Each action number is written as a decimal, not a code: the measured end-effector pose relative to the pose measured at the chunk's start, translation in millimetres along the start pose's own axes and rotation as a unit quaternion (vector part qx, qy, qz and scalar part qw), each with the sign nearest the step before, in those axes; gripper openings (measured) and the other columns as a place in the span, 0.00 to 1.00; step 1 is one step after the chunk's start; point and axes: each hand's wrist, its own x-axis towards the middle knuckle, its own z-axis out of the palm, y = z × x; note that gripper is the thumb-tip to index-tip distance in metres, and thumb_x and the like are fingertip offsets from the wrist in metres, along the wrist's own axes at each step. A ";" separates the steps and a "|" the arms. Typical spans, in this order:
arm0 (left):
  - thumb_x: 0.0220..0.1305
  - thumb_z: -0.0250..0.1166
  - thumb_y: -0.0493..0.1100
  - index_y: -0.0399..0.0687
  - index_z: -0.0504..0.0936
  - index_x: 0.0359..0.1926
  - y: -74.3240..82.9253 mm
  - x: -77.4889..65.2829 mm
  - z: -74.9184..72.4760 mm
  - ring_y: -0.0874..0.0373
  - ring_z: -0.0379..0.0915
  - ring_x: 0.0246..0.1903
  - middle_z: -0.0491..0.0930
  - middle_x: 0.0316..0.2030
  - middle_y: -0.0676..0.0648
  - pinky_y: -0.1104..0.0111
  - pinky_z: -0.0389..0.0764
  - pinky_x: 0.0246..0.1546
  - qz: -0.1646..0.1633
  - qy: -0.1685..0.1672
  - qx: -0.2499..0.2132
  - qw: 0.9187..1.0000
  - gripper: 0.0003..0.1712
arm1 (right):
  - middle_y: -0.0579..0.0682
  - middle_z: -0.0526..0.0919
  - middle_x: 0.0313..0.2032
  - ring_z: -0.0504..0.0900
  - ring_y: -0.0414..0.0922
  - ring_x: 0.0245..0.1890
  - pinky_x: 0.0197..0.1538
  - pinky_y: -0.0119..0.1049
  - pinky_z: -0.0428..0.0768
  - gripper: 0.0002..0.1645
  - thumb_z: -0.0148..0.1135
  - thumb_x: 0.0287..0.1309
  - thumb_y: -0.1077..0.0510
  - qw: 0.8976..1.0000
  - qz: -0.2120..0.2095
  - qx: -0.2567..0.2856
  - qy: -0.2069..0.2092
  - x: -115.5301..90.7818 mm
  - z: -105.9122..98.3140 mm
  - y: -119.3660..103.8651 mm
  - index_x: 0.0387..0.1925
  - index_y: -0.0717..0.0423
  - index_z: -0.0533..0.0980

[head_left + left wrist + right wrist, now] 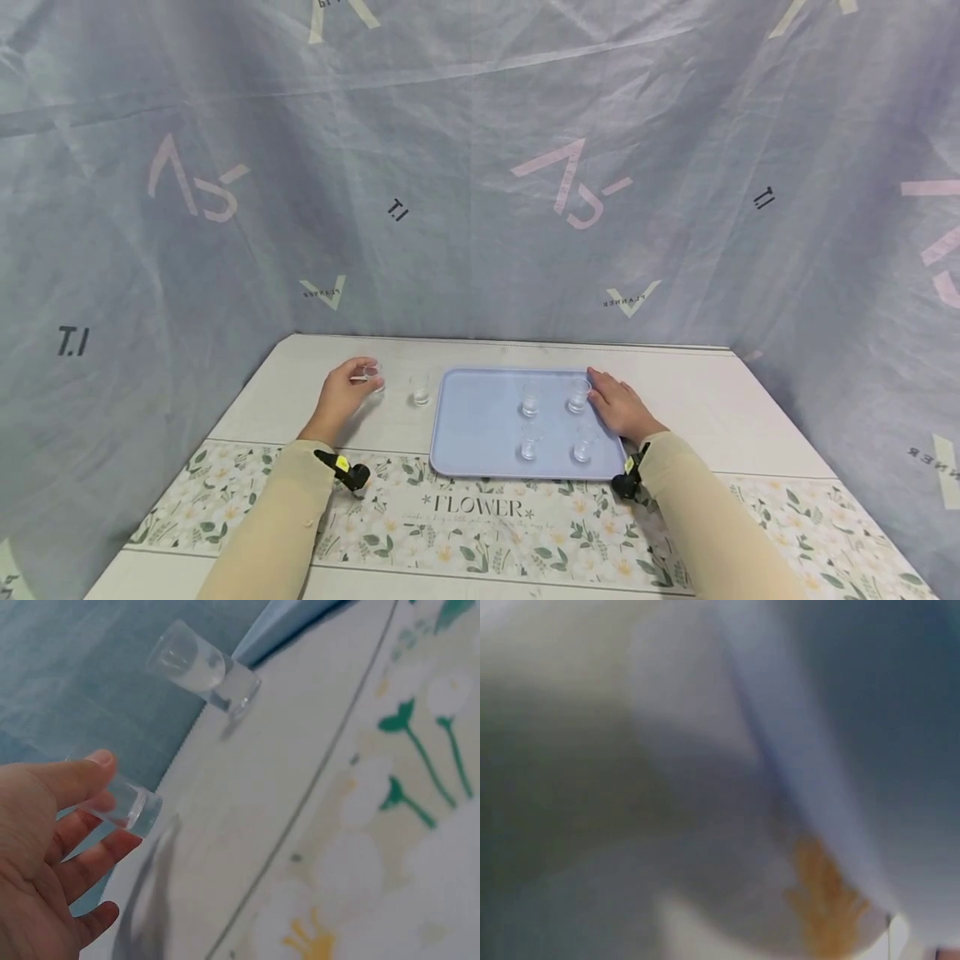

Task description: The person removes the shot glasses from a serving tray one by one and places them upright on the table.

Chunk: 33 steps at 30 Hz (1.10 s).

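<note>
My left hand [347,398] pinches a small clear shot glass [135,806] between thumb and fingers, left of the tray; in the left wrist view it is tilted, its thick base pointing away from the palm. A second shot glass [421,392] stands upright on the table between that hand and the blue tray [472,425]. On the tray's right half stand several more, among them a back right shot glass [578,397]. My right hand [618,407] rests at the tray's right rim with fingers extended, fingertips beside that glass. The right wrist view is too blurred to show the fingers.
The white table [690,400] carries a flower-printed band [480,529] along its front part. A grey-blue printed curtain [465,183] closes off the back and both sides. Front left and right shot glasses [528,450] stand near the tray's front rim.
</note>
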 end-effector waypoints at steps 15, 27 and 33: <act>0.69 0.67 0.39 0.39 0.74 0.65 -14.4 -0.2 4.3 0.39 0.74 0.57 0.78 0.58 0.35 0.48 0.73 0.61 -0.021 -0.016 0.010 1.000 0.26 | 0.68 0.58 0.74 0.53 0.67 0.75 0.74 0.64 0.48 0.36 0.38 0.79 0.48 1.000 -0.009 -0.001 0.010 2.1 5.7 9.1 0.77 0.66 0.53; 0.68 0.69 0.48 0.45 0.68 0.71 32.2 7.9 4.3 0.40 0.64 0.68 0.70 0.67 0.39 0.47 0.67 0.67 -0.005 0.018 -0.015 1.000 0.35 | 0.69 0.58 0.74 0.53 0.67 0.75 0.74 0.64 0.47 0.36 0.39 0.79 0.48 1.000 -0.007 -0.001 0.005 0.4 3.0 3.6 0.76 0.67 0.53; 0.68 0.69 0.49 0.48 0.68 0.71 66.5 9.9 19.3 0.43 0.64 0.69 0.70 0.68 0.42 0.48 0.70 0.65 0.017 0.015 -0.053 0.998 0.34 | 0.69 0.58 0.73 0.53 0.68 0.74 0.74 0.64 0.48 0.35 0.39 0.80 0.49 1.000 -0.009 -0.002 0.008 -2.0 0.4 0.0 0.76 0.68 0.54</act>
